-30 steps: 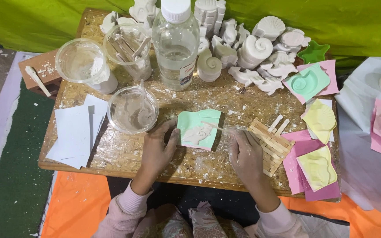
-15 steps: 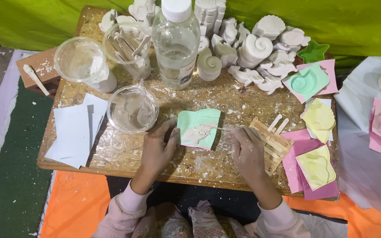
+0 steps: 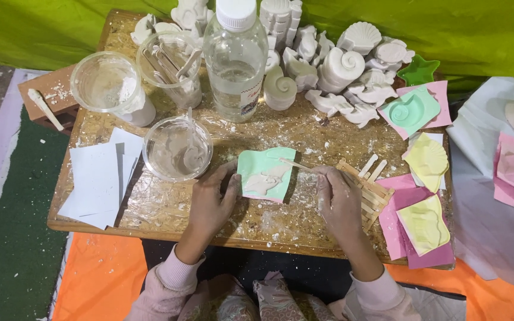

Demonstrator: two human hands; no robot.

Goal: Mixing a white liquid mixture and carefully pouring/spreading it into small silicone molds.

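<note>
Left hand (image 3: 212,199) steadies the green mould (image 3: 265,174) on the bench (image 3: 168,208), grip spread along its edge, while right hand (image 3: 339,199) pinches a wooden stick (image 3: 297,165) over it.

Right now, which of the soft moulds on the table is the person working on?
The mint-green mould at the centre: the left hand steadies its edge and the right hand holds a stick over it. The yellow moulds lie untouched at right.
</note>
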